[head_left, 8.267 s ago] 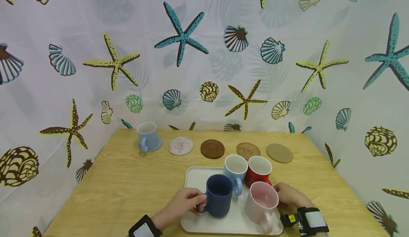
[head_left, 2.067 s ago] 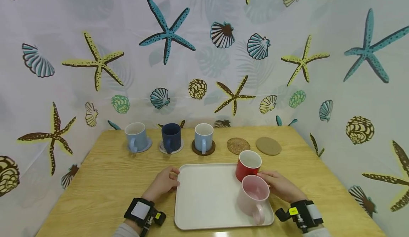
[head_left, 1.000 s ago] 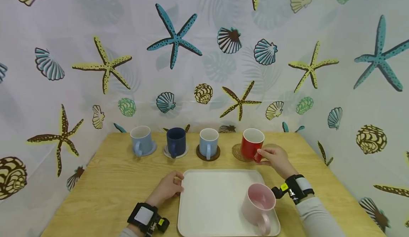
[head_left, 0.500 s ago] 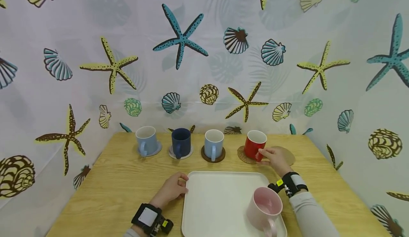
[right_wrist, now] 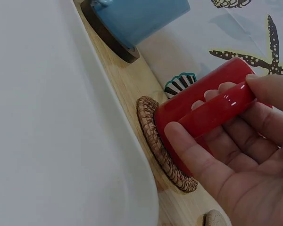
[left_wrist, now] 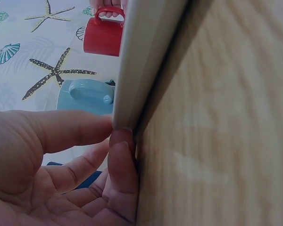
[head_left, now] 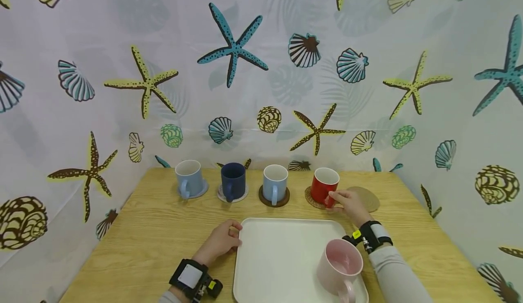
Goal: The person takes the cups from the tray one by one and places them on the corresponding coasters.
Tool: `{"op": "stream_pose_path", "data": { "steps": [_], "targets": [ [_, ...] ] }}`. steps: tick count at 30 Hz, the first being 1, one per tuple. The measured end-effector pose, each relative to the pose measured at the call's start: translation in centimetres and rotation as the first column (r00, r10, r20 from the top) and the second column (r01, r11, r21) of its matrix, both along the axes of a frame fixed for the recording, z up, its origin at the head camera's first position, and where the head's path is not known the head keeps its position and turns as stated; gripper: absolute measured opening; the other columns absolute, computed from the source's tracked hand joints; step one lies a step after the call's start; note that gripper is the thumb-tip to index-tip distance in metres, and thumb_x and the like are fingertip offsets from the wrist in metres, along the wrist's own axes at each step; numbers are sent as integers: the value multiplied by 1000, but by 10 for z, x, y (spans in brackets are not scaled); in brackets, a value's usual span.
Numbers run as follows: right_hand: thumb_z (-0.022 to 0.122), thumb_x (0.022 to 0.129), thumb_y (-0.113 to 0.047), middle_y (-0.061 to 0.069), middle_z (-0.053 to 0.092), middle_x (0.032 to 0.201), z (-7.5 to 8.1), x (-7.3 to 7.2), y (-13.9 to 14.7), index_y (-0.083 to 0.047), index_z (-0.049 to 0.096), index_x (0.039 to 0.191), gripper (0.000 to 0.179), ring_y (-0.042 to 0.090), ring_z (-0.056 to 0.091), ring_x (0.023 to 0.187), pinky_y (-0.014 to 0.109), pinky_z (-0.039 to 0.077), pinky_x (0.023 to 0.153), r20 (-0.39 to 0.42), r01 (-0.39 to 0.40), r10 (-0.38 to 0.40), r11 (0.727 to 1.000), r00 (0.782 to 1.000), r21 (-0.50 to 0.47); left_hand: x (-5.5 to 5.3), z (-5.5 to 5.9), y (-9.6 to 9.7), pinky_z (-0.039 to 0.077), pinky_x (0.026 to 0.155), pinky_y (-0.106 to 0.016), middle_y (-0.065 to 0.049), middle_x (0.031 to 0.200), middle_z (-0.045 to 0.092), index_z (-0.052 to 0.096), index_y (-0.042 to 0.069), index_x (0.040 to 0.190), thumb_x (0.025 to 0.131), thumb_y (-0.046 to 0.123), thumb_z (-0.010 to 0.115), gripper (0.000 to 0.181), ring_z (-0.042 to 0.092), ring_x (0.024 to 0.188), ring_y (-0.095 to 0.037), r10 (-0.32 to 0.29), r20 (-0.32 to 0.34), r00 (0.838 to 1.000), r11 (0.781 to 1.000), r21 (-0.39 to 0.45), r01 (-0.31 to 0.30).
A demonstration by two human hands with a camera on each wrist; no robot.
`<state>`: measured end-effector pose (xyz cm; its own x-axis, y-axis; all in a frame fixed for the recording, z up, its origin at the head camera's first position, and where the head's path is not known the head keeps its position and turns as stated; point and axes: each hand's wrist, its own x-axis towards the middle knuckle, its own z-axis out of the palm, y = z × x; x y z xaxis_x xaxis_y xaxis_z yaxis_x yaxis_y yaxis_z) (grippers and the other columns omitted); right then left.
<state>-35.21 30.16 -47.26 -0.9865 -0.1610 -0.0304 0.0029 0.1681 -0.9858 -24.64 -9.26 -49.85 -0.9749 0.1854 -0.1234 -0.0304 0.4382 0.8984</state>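
My right hand [head_left: 352, 206] grips the handle of a red mug [head_left: 324, 182]. The mug is upright on a woven brown coaster [right_wrist: 153, 134], its handle toward me; in the right wrist view my fingers pass through the handle. At the left side of a white tray [head_left: 282, 262], my left hand [head_left: 217, 243] pinches the rim, thumb above and curled fingers beneath in the left wrist view. A pink mug [head_left: 336, 266] stands on the tray's right part, handle toward the front. The tray's front edge is cut off in the head view.
Along the back stand a light blue mug [head_left: 189, 176] on a pale blue coaster, a dark blue mug [head_left: 234, 178] on a speckled one and another light blue mug [head_left: 274, 179] on a dark brown one. A beige coaster [head_left: 369, 198] lies partly behind my right hand.
The dark blue, light blue and red mugs went from the tray to coasters. My left hand left the dark blue mug for the tray rim. Over the last half second, hands and mugs barely move.
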Motion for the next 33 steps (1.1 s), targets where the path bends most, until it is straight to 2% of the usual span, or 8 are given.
{"op": "stream_pose_path", "data": {
  "steps": [6, 12, 16, 20, 23, 26, 30, 33],
  "targets": [
    [47, 95, -39, 21, 61, 111, 10, 12, 3, 13, 51, 120, 59, 27, 59, 103, 50, 48, 96, -42, 37, -30, 980, 999, 196, 2, -1, 4, 46, 54, -29, -6, 75, 57, 52, 1, 113, 79, 3, 65, 36, 54, 58, -16, 9, -7, 1000, 1000, 9, -9],
    [42, 94, -49, 27, 55, 123, 26, 43, 36, 8, 45, 128, 67, 24, 60, 106, 27, 53, 86, -62, 112, -98, 953, 993, 280, 1, 1, 9, 47, 56, -30, -7, 78, 58, 52, 2, 115, 80, 3, 64, 37, 55, 60, -16, 10, -1, 1000, 1000, -3, -10],
    [39, 96, -47, 19, 60, 116, 30, 79, 60, 9, 47, 126, 64, 19, 63, 102, 25, 53, 85, -33, 23, -16, 970, 999, 241, 0, 0, 7, 47, 58, -29, -8, 78, 57, 52, 2, 114, 80, 3, 63, 36, 55, 63, -16, 18, 2, 1000, 1000, -25, -18],
    [38, 99, -36, 4, 67, 104, 29, 113, 75, 7, 51, 120, 50, 13, 66, 96, 27, 54, 86, 32, -170, 168, 977, 985, 127, 0, -1, 4, 46, 57, -29, -7, 78, 57, 53, 3, 113, 79, 3, 64, 36, 55, 62, -16, 37, -7, 999, 998, -43, -38],
    [31, 102, -25, 0, 69, 105, 25, 135, 81, 11, 50, 120, 44, 13, 67, 98, 28, 53, 89, 42, -344, 344, 939, 938, -14, 0, -1, 2, 47, 57, -29, -8, 78, 57, 54, 3, 113, 79, 3, 64, 36, 55, 62, -16, 42, -10, 999, 998, -36, -42],
    [23, 103, -15, 2, 69, 111, 20, 154, 80, 16, 47, 120, 43, 14, 66, 103, 29, 51, 93, 28, -480, 489, 866, 872, -141, 0, -1, 3, 48, 57, -30, -8, 78, 57, 53, 2, 113, 79, 2, 64, 36, 55, 61, -16, 44, -8, 999, 999, -32, -44],
    [15, 102, -8, 6, 68, 119, 11, 177, 69, 18, 47, 120, 45, 16, 64, 112, 31, 48, 98, 21, -606, 626, 763, 780, -226, 1, -1, 5, 48, 57, -30, -8, 78, 57, 54, 3, 113, 78, 2, 64, 36, 55, 62, -16, 44, -9, 999, 999, -31, -44],
    [15, 102, -5, 7, 65, 124, 3, 193, 57, 15, 47, 125, 45, 18, 62, 115, 36, 48, 99, 38, -660, 687, 711, 726, -244, 1, -2, 6, 48, 57, -30, -8, 78, 57, 54, 2, 113, 78, 2, 64, 36, 55, 62, -16, 41, -8, 999, 999, -26, -41]
  ]
}}
